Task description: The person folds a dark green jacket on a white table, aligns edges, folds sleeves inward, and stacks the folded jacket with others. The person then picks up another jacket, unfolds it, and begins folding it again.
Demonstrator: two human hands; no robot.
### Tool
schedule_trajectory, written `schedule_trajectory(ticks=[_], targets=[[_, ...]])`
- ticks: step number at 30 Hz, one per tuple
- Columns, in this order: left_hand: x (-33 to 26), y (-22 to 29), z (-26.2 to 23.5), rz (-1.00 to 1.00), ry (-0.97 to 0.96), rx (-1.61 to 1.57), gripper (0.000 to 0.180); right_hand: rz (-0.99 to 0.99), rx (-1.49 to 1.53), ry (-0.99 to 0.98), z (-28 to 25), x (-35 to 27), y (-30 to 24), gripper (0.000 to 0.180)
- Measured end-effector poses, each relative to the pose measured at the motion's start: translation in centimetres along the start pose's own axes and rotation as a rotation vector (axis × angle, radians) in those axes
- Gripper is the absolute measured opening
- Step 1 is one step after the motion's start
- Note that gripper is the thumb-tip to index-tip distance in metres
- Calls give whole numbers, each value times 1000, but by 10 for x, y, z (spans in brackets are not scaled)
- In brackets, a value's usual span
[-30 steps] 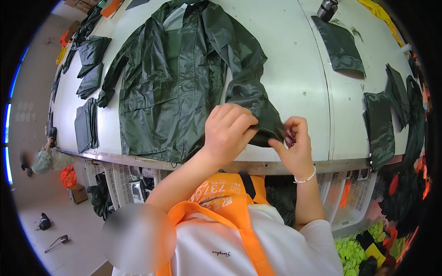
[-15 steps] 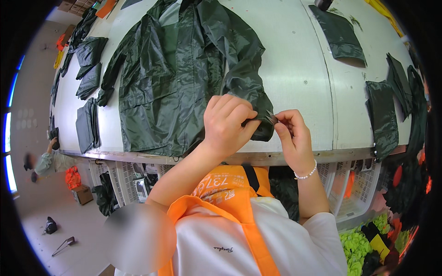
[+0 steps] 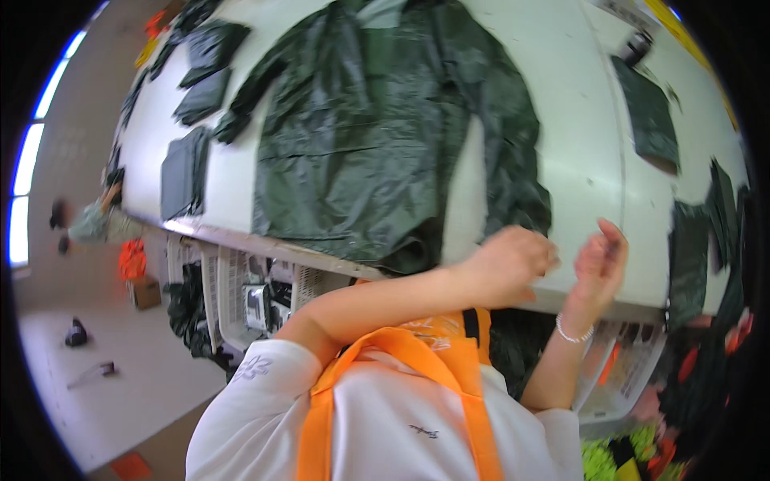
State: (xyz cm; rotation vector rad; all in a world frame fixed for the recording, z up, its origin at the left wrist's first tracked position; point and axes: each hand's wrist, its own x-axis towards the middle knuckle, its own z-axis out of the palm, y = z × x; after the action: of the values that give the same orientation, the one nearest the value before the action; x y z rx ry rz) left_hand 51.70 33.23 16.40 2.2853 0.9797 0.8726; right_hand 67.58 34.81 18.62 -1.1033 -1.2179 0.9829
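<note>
Lying at 12 o'clock on white table (image 3: 571, 160): dark green jacket (image 3: 361, 164). Left hand (image 3: 511, 263) at 3, by its cuff (image 3: 531, 213), curled; right hand (image 3: 600, 263) farther out, loosely bent. Both blurred, can't tell either grip.

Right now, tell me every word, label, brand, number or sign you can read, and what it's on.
None can be read.
Small dark script on the white shirt's chest: too blurred.
White print on the orange apron: blurred, partly covered.
Elsewhere I can make out none.
</note>
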Motion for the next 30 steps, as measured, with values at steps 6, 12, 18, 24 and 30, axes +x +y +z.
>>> schedule_trajectory(ticks=[6, 12, 18, 24, 30], targets=[[-88, -79, -90, -290, 293, 169, 36, 263, -84, -146, 83, -34, -6, 35], [-273, -248, -260, -801, 675, 389, 39, 412, -160, -659, 255, -106, 14, 27], [-407, -345, -388, -1091, 590, 890, 79, 143, -593, -719, 354, -168, 106, 29], [-455, -401, -433, -1109, 479, 454, 35, 239, -826, -493, 388, -173, 102, 22], [-409, -311, -386, -289, 547, 674, 21, 313, -443, -371, 461, -132, 51, 29]])
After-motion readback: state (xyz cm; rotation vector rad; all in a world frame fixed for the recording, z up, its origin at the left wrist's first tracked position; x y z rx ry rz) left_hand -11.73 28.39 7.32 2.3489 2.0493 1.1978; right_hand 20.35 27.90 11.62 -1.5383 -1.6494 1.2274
